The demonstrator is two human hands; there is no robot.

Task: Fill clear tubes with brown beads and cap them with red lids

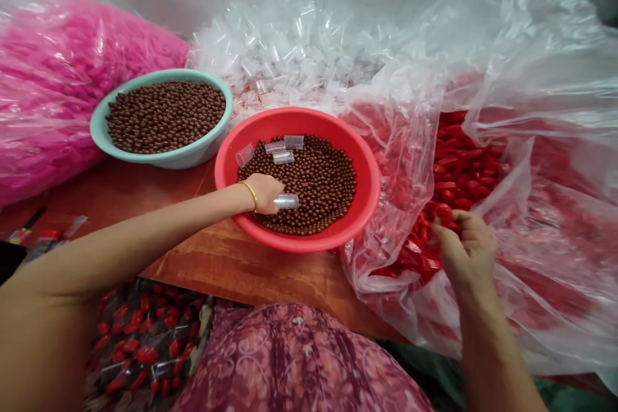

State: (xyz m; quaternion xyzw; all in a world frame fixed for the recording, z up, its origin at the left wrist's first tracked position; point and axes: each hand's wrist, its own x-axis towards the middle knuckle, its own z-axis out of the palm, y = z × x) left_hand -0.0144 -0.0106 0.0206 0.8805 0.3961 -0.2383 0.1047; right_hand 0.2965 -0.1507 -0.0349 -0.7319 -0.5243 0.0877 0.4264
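Observation:
My left hand [264,193], a gold bangle at its wrist, is closed on a clear plastic tube [288,201] low over the brown balls [313,187]. These balls fill a red basin [299,243], where several more clear tubes [283,157] lie loose near the far side. On the right, my right hand [466,244] pinches a glossy red plastic piece [445,214] at the mouth of a clear bag. Many similar red pieces [463,174] are heaped in that bag just beyond my fingers. Their exact shape is hard to make out.
A pale blue basin [101,135] of brown balls stands back left, by a big bag of pink pieces [58,77]. Clear tubes [299,38] are piled along the wall. Below the wooden table [290,277], tubes with red ends [145,335] fill a container at lower left.

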